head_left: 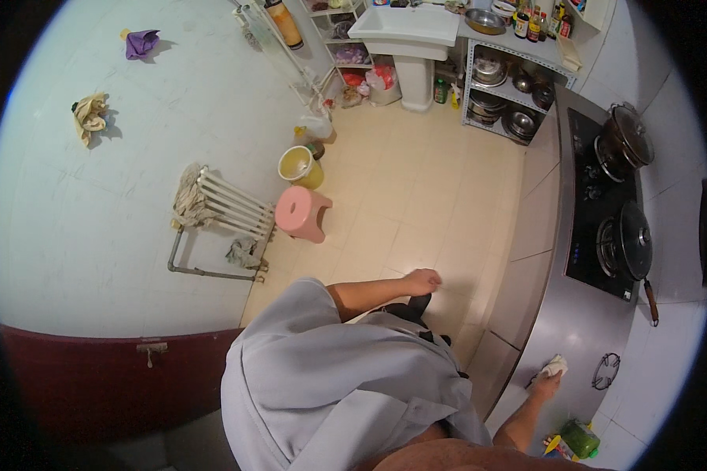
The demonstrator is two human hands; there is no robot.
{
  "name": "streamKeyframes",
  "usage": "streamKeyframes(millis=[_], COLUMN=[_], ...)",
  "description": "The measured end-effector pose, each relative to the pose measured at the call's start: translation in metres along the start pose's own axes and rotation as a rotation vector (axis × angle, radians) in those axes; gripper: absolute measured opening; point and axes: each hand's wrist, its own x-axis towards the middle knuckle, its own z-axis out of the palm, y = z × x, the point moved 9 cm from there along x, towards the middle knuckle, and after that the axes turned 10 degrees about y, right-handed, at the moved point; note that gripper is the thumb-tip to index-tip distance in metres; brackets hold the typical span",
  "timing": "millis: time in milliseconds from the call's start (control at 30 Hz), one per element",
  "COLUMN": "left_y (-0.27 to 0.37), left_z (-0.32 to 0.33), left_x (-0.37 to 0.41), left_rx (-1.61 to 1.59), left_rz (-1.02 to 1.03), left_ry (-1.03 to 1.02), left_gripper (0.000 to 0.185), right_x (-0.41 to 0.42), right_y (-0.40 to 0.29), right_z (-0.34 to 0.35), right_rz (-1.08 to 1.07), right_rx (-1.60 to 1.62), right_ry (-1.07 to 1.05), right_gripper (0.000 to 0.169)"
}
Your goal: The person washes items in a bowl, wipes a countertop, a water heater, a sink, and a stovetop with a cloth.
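My right hand (547, 385) grips a crumpled white cloth (555, 366) on the stainless steel countertop (589, 329). Just right of the cloth, a black metal pot-support ring (606, 371) lies on the steel. Farther up the counter is a black gas hob (586, 235). A lidded wok (634, 241) with a wooden handle sits on its near burner, and a lidded brown pot (625, 141) is on the far one. My left hand (422, 281) hangs in front of my body above the tiled floor, its fingers curled, with nothing visible in it.
Behind my right forearm lie a green plastic bottle (581, 438) and small colourful items. A pink stool (303, 213) and a yellow bucket (301, 167) stand along the left wall by a radiator (235, 200). Ahead are a pedestal sink (409, 26) and a rack (468, 106) of pots.
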Motion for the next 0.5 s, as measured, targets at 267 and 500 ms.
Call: streamKeyframes(millis=[267,500], left_y=[-0.173,-0.252], left_z=[-0.009,0.032], left_x=[-0.071,-0.120], left_rx=[-0.037,0.007], left_rz=[-0.710,-0.538], left_ry=[0.015,0.024], left_gripper=[0.029,0.024], right_x=[-0.070,0.029], right_y=[-0.123,-0.071], right_z=[-0.035,-0.001], right_rz=[-0.114,-0.210], right_rx=[-0.299,-0.248], right_ry=[0.186,0.234], right_gripper=[0.057,0.056])
